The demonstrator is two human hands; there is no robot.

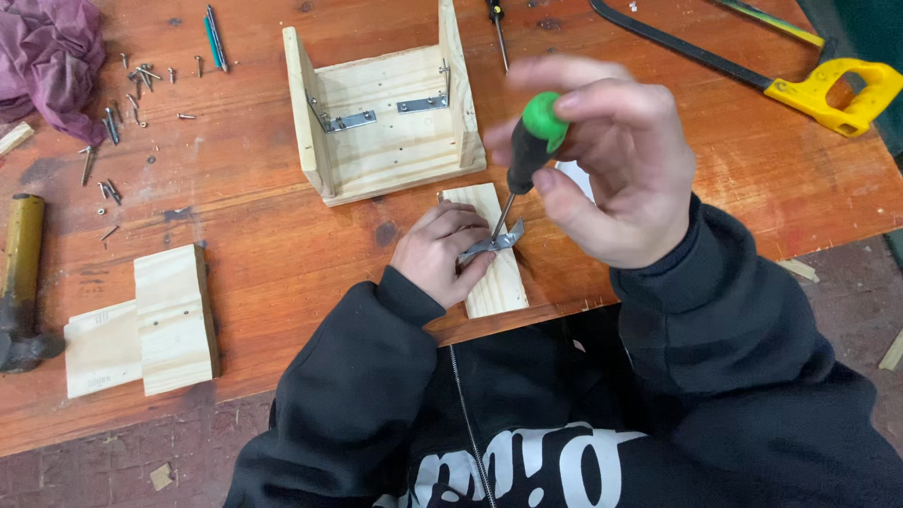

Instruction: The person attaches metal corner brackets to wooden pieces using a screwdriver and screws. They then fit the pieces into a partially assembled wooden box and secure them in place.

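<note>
My right hand [616,165] grips a screwdriver [527,155] with a green and black handle, its tip down on a metal angle bracket [494,243]. The bracket lies on a small pale wood plank [494,268] near the table's front edge. My left hand [440,252] rests on the plank and pinches the bracket against it. Just behind stands a U-shaped pine assembly [381,118] with metal brackets screwed inside its corners.
Loose screws [127,103] lie scattered at the back left beside a purple cloth [52,56]. A hammer [19,282] and two wood blocks [150,325] sit at the left. A yellow-handled hacksaw [818,85] lies at the back right. Another screwdriver [497,28] and pens [214,38] lie behind.
</note>
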